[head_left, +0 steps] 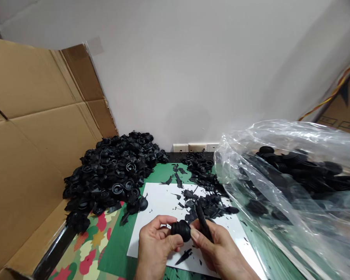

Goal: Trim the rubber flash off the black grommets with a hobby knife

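Note:
My left hand [159,243] pinches a round, ribbed black rubber bellows [181,230] between thumb and fingers. My right hand [214,243] is closed around a long, dark stick-shaped tool [203,222], which points up and away; its exact kind is not clear. The tips of my right thumb and index finger meet the right edge of the bellows. Beneath both hands lies a white sheet [151,198] strewn with torn black rubber scraps [207,206]. One longer scrap [184,256] rests on the sheet between my hands.
A large heap of black rubber parts [113,171] sits at left against a cardboard box [41,85]. At right, a clear plastic bag [239,155] holds more black parts [303,167]. A green mat [116,249] lies under the sheet. Wall sockets [195,147] are at the back.

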`<state>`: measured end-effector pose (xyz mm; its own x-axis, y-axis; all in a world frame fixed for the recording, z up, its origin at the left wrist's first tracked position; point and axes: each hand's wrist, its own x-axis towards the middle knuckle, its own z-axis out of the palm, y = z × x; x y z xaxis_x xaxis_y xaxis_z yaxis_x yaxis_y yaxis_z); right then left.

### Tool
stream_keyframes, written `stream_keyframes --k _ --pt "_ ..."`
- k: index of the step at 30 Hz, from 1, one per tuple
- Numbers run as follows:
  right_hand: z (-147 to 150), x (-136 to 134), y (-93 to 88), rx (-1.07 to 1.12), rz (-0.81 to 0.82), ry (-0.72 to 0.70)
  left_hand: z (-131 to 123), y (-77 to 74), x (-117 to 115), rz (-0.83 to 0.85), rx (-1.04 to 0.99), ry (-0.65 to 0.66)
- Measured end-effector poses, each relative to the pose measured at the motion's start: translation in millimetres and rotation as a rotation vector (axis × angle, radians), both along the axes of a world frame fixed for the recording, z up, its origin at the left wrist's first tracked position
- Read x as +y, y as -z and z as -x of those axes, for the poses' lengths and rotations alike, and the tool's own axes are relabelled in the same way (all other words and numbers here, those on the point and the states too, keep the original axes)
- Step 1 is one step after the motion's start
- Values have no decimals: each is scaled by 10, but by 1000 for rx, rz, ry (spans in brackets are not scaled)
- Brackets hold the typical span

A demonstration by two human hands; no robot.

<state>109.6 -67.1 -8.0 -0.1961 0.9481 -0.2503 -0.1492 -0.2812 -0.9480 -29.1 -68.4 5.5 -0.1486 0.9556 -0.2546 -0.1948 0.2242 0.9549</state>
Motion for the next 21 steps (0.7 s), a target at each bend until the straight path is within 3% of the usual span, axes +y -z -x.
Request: stream_keyframes --k 15,21 --pt "30 48 108 -24 -124 86 30 4 41 -23 -43 33" --pt "-23 32 30 -153 -307 165 -50 -121 75 164 -309 111"
